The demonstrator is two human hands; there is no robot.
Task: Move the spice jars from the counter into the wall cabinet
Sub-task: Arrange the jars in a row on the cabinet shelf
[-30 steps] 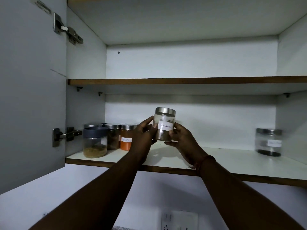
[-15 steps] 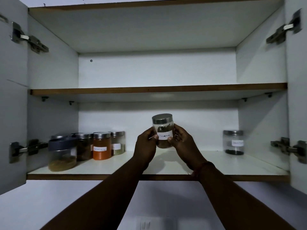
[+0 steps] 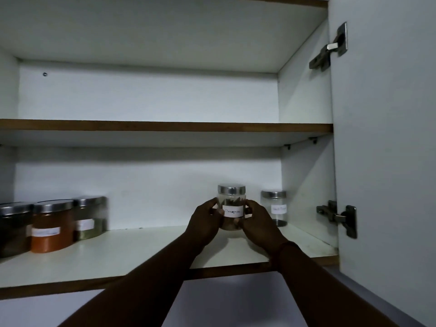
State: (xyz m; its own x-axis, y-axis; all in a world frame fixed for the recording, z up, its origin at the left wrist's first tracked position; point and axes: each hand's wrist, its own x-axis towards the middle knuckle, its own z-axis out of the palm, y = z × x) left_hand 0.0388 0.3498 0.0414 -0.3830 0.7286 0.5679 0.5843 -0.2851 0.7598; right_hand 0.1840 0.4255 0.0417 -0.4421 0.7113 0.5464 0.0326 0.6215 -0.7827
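Observation:
A clear cinnamon jar (image 3: 232, 204) with a steel lid and a white label is held between my left hand (image 3: 204, 224) and my right hand (image 3: 258, 224). It hovers at the lower shelf (image 3: 141, 251) of the open wall cabinet; whether its base touches the shelf is hidden by my fingers. Just to its right, near the cabinet's right wall, stands another steel-lidded labelled jar (image 3: 274, 207). At the shelf's left end are an orange spice jar (image 3: 52, 226), a greenish jar (image 3: 90, 218) behind it and a dark jar (image 3: 13, 228) at the frame edge.
The upper shelf (image 3: 165, 126) holds nothing visible. The right cabinet door (image 3: 387, 138) stands open with two metal hinges (image 3: 337, 218) projecting inward. The lower shelf's brown front edge runs below my forearms.
The view has swung right, so the left jars slid to the frame edge. Both hands have carried the cinnamon jar rightwards and further in, close to the jar by the right wall.

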